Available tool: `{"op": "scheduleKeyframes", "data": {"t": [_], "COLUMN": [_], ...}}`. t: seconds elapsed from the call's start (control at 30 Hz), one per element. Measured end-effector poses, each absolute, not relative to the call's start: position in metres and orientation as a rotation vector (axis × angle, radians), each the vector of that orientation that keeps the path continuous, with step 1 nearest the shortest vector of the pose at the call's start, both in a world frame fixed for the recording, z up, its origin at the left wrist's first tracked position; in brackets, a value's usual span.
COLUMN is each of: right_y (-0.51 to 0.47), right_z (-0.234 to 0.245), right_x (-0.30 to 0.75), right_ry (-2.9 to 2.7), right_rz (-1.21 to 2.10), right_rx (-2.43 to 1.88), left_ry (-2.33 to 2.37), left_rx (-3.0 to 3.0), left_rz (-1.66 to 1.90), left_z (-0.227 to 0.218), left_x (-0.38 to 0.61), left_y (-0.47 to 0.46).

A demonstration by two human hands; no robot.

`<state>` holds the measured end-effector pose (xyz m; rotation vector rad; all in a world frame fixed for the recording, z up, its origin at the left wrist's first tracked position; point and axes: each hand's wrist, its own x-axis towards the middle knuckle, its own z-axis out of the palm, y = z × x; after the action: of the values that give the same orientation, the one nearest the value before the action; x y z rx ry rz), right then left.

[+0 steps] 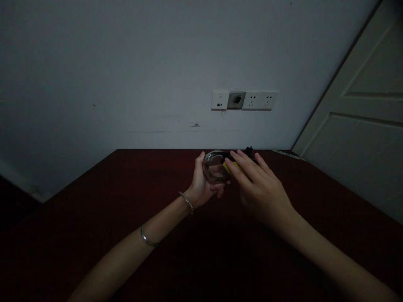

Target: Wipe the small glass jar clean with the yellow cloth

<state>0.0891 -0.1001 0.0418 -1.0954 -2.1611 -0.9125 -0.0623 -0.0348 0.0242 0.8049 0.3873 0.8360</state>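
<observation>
**Left hand (201, 184) cradles the goggles (214, 168), right hand (260, 186) lies across them**

Left hand is curled closed around the near end of a pair of clear goggles. Its fingers wrap under the lens and its thumb sits up on the rim, so the piece is carried clear of the table (126, 188) rather than resting on it. That grip leaves the curved transparent front facing the person and open to the other hand.

The right hand comes in from the opposite side with its fingers stretched almost straight, laid over the top and front of the goggles. A small yellow piece (226, 167) shows just under the fingertips, touching the lens. In this dim light I cannot tell whether it is a cloth, a pad or part of the frame. The right thumb is hidden behind the fingers, so it is not clear whether this hand pinches anything or only presses flat. A black part (249, 149), probably the strap or its buckle, sticks out beyond the right knuckles.

The goggles sit between the 2 hands, above the far middle of the dark red table, close to its back edge. With 1 hand gripping and the other flat, the lens looks steadied against whatever pressure the open fingers put on it.

A chain bracelet (187, 202) circles the left wrist and a plain bangle (147, 238) rides further up the forearm. On the wall behind, a row of 4 socket plates (244, 100) is mounted above the table, and a pale door (362, 126) stands at the right.
</observation>
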Motion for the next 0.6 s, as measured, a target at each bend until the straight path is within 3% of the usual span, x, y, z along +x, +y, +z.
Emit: {"op": "scheduleKeyframes", "data": {"t": [0.37, 0.6], "right_y": [-0.106, -0.098], "right_z": [0.032, 0.040], "right_x": [0.075, 0.085], "right_ry": [-2.247, -2.160], "right_rz": [-0.833, -0.901], "right_rx": [-0.976, -1.087], "left_ry": [0.374, 0.382], "left_rx": [0.640, 0.704], "left_rz": [1.067, 0.888], "left_z": [0.027, 0.027], "left_x": [-0.046, -0.058], "left_y": [-0.026, -0.033]}}
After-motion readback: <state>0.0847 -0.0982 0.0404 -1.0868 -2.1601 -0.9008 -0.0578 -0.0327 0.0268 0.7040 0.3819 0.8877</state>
